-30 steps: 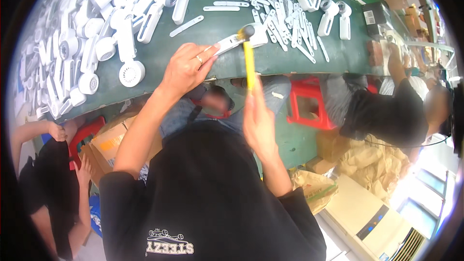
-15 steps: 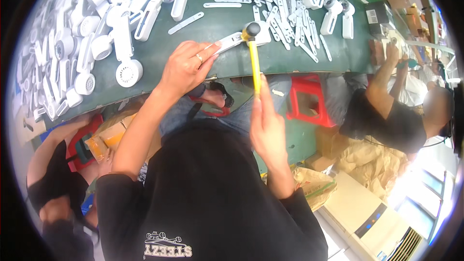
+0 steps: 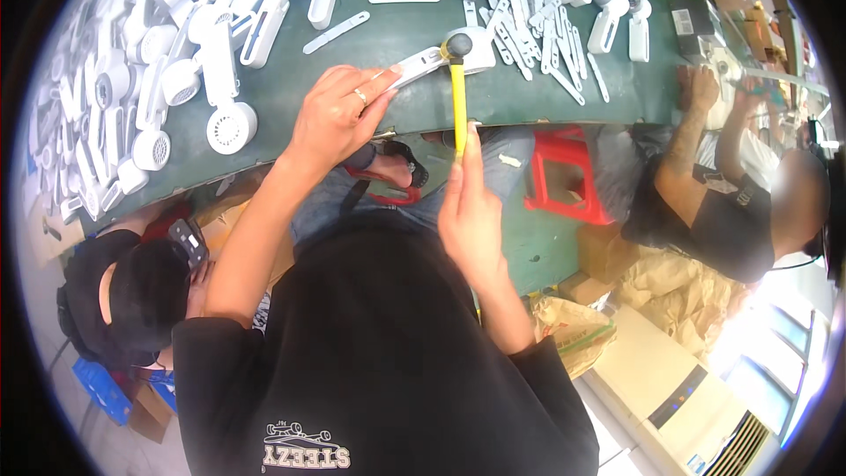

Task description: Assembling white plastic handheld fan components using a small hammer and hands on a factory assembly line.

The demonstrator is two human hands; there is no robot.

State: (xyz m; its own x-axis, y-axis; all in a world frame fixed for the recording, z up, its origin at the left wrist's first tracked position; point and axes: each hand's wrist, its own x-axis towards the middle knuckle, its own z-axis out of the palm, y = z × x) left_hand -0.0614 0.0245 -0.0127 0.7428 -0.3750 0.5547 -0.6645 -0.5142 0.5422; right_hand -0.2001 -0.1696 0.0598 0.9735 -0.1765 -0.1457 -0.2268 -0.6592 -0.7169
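Hammer [image 3: 459,101] at the neck of a white fan [image 3: 421,67]

The right hand [image 3: 473,225], just short of the worktop's [image 3: 564,110] near edge, is closed round the hammer's yellow handle. Beyond that edge the left hand [image 3: 339,115] pinches the fan's handle against the worktop; whether the hammer head touches the fan, I cannot tell. The step looks like tapping; another stroke would call for a steady left grip and square aim. Loose pale strips [image 3: 522,28] lie toward the far edge

Bright white glare spills beside the windows [image 3: 765,381] at lower right, fisheye edges bending into black.
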